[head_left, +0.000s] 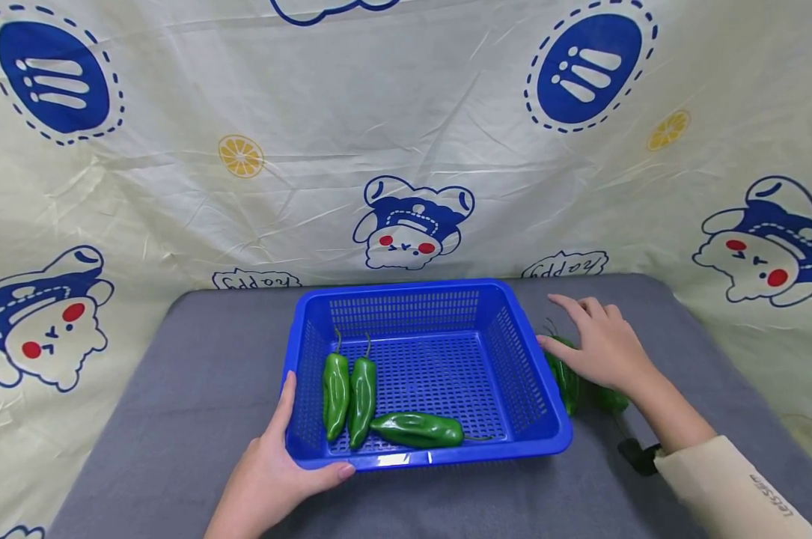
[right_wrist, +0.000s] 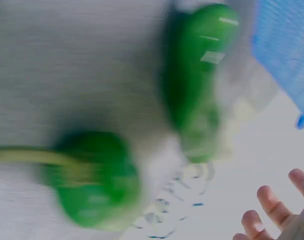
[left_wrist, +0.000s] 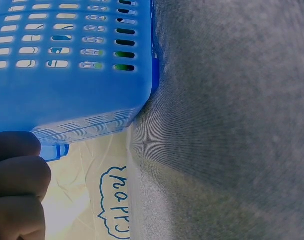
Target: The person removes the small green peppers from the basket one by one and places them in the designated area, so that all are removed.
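A blue plastic basket (head_left: pixel 459 454) stands on the grey cloth. My left hand (head_left: pixel 274 460) grips its front left corner, thumb along the front rim and fingers against the left side. Inside, two green peppers (head_left: pixel 335 393) lie side by side at the left, stems pointing away, and a third pepper (head_left: pixel 419 430) lies crosswise along the front. To the right of the basket, my right hand (head_left: pixel 604 340) hovers with spread fingers over a long green pepper (head_left: pixel 565 385), holding nothing. Another pepper (head_left: pixel 611 400) lies partly hidden under that wrist; its thick stem shows in the right wrist view.
A dark strap piece (head_left: pixel 640 457) hangs by the right sleeve. Behind the basket rises a pale curtain (head_left: pixel 311 217) with printed cartoon figures, meeting the back edge of the grey surface (head_left: pixel 197 389).
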The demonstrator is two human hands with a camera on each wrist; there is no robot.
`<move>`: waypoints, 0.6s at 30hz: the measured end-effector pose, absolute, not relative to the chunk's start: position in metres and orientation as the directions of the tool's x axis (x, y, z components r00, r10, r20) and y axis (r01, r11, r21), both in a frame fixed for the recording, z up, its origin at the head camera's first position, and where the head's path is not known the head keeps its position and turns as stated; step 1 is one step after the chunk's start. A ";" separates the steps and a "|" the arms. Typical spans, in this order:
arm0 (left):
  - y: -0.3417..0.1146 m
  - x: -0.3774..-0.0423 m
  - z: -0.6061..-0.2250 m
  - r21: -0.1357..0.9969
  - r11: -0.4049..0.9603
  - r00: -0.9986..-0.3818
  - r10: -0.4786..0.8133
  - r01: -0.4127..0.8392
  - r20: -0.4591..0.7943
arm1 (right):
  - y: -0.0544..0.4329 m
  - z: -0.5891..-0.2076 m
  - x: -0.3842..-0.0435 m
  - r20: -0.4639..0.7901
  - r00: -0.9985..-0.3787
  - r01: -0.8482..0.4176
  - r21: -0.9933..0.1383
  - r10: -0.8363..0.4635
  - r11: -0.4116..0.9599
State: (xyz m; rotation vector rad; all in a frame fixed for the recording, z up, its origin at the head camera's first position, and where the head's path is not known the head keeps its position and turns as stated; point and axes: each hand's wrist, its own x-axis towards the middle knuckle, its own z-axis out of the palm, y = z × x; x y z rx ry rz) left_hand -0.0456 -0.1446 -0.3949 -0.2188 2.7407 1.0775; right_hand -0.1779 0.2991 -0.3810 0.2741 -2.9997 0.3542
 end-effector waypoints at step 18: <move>-0.144 -0.045 -0.396 0.663 0.726 -0.978 -0.061 -0.181 -0.200 | 0.144 -0.307 -0.179 0.003 -0.894 -0.407 -0.422 -0.448 0.810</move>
